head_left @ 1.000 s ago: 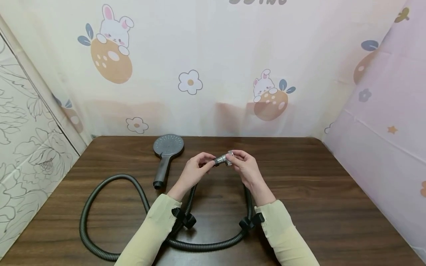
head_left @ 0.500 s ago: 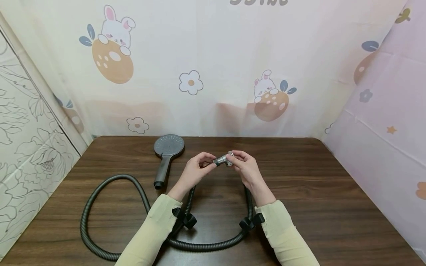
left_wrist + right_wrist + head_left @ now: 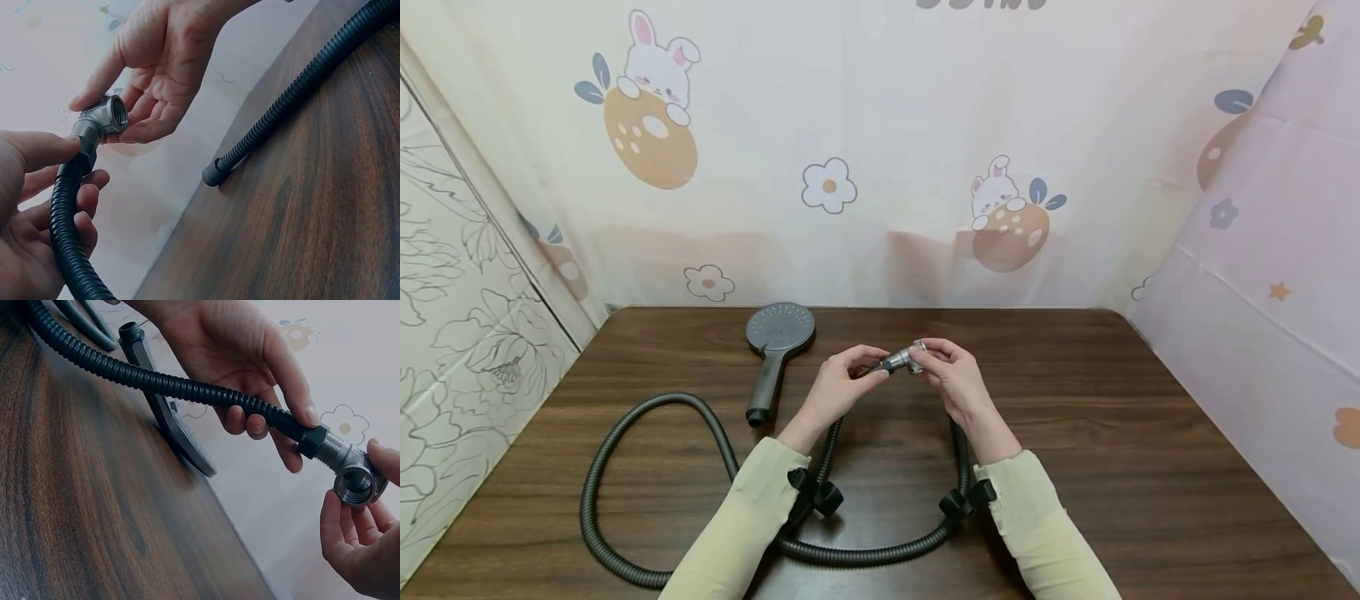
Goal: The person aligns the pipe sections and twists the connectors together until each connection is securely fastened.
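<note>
In the head view my left hand (image 3: pixel 831 387) and right hand (image 3: pixel 958 383) meet above the table around a silver metal pipe fitting (image 3: pixel 901 360). The left thumb and fingers grip the end of a black ribbed shower hose (image 3: pixel 156 384) at its black hex nut (image 3: pixel 312 442). That nut sits over the start of the fitting's outer thread, and some bare thread shows past it. My right thumb and fingertips pinch the fitting's far side. Its round, inner-threaded side opening (image 3: pixel 119 114) faces away from the right palm in the left wrist view.
A grey handheld shower head (image 3: pixel 780 329) lies face up on the brown wooden table (image 3: pixel 1075 417), left of my hands. The hose loops across the front and left; its other end (image 3: pixel 214 174) lies near the table edge. A patterned curtain (image 3: pixel 880 167) hangs behind.
The left thumb and fingertips have shifted slightly at the nut, so more of the dark nut shows. My right hand and the fitting have barely moved.
</note>
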A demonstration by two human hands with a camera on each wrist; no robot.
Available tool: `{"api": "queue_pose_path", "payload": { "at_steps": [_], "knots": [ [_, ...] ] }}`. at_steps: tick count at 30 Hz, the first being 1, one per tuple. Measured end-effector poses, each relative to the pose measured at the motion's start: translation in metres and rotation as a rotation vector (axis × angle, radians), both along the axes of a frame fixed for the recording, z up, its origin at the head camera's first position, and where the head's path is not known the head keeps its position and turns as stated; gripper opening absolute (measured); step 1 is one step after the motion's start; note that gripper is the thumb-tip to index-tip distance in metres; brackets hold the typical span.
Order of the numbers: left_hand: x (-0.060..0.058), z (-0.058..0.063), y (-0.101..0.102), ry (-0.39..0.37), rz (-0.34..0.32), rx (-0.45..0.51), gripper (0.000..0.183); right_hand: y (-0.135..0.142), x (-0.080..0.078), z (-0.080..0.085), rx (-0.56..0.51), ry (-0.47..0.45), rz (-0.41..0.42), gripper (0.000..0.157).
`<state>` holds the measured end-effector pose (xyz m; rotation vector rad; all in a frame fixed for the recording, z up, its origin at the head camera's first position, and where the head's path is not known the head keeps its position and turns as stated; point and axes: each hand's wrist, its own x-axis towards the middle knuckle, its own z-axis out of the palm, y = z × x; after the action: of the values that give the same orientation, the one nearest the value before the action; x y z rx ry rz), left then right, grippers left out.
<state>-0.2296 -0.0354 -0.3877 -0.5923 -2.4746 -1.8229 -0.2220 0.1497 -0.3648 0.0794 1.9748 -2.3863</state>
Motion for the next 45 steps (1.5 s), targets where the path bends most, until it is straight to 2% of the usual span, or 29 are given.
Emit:
{"api": "queue_pose_path", "payload": {
  "at_steps": [16, 23, 28, 33, 36, 41, 43, 45],
  "knots": [
    [-0.001, 0.000, 0.000, -0.045, -0.024, 0.061, 0.025, 0.001, 0.000, 0.000, 0.006, -0.001, 0.005, 0.031],
    [-0.001, 0.001, 0.000, -0.010, -0.008, 0.041, 0.025, 0.000, -0.001, 0.000, 0.000, -0.008, -0.002, 0.027],
    [-0.001, -0.002, 0.000, -0.014, 0.013, 0.019, 0.025, 0.000, -0.001, -0.001, -0.006, -0.015, -0.002, 0.024],
    [-0.001, -0.003, 0.000, -0.023, 0.008, 0.018, 0.024, 0.000, -0.001, -0.001, 0.000, -0.014, 0.001, 0.028],
    [0.000, -0.001, 0.000, -0.030, -0.005, 0.017, 0.025, 0.000, -0.001, -0.001, 0.004, -0.012, 0.001, 0.029],
    [0.013, 0.019, 0.000, -0.027, -0.020, 0.009, 0.026, 0.000, -0.001, -0.001, 0.006, -0.013, 0.002, 0.029],
    [0.013, 0.018, 0.001, -0.017, -0.016, 0.016, 0.026, 0.000, -0.001, -0.001, 0.004, -0.013, 0.004, 0.030],
    [0.007, 0.010, 0.001, -0.020, -0.016, 0.026, 0.025, 0.000, -0.001, -0.001, -0.001, -0.014, 0.004, 0.030]
  ]
}}
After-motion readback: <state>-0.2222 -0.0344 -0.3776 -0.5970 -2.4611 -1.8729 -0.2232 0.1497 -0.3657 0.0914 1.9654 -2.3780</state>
